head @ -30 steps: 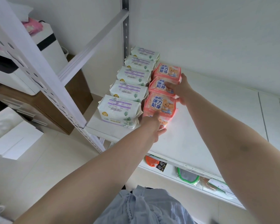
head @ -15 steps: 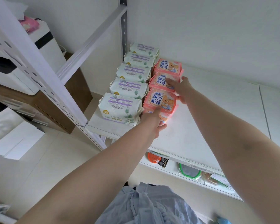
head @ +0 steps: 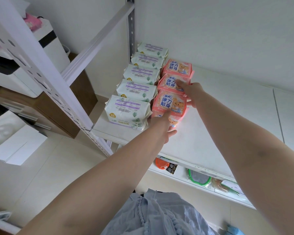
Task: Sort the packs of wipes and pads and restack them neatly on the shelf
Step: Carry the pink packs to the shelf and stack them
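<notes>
Compared with a second ago, little differs: the right hand (head: 193, 92) has moved a bit forward, so its fingers (head: 180, 84) now lie on top of the middle pink pack (head: 170, 82) instead of at its right side. The left hand (head: 161, 126) stays at the near face of the front pink pack (head: 168, 102), and the packs themselves lie where they lay before.

The right fingers look nearly straight and press on the pack; they do not curl round it. The left fingers are hidden behind the hand, so I cannot tell if they grip the pack or only push it; the thumb (head: 172, 132) sticks out to the right.

On the white shelf (head: 202, 133), at its left end, there are two rows that run from near to far. The left row has five white packs (head: 126, 112) with purple stripes and green leaves. The right row, touching it, has three pink packs with blue letters and a bear picture; the far pink pack (head: 176, 67) is untouched.
</notes>
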A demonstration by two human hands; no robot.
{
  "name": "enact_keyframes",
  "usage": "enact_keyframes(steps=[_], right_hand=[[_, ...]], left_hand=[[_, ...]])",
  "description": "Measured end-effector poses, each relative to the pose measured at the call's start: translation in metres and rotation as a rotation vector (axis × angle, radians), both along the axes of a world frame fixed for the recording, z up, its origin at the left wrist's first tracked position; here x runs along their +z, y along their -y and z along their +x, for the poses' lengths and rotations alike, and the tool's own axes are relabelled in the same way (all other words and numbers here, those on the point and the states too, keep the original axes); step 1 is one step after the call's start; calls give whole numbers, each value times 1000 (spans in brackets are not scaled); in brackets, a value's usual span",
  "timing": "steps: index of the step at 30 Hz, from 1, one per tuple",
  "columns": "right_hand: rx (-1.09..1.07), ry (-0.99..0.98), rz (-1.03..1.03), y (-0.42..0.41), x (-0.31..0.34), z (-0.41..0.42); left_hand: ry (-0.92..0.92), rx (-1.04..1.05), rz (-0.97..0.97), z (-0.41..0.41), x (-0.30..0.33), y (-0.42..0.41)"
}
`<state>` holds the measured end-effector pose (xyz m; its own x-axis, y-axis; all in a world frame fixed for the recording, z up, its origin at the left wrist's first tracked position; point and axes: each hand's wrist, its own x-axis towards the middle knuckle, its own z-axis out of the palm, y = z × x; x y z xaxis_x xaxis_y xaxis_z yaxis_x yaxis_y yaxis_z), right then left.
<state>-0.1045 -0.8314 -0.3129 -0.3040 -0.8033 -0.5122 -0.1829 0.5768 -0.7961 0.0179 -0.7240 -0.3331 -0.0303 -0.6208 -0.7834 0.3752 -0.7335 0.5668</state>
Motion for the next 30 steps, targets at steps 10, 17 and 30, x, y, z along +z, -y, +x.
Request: enact_keyframes(steps=[10,17,30], right_hand=[[3,-61,33,-15,5,-2],[75,3,165,-86,0,-7],[17,407,-413,-152,-18,-20]], left_hand=[[-13,26,-5,-1,-1,-1],[-51,-19,-118,6,-4,-13],[-288,-53,-233,12,-3,-36]])
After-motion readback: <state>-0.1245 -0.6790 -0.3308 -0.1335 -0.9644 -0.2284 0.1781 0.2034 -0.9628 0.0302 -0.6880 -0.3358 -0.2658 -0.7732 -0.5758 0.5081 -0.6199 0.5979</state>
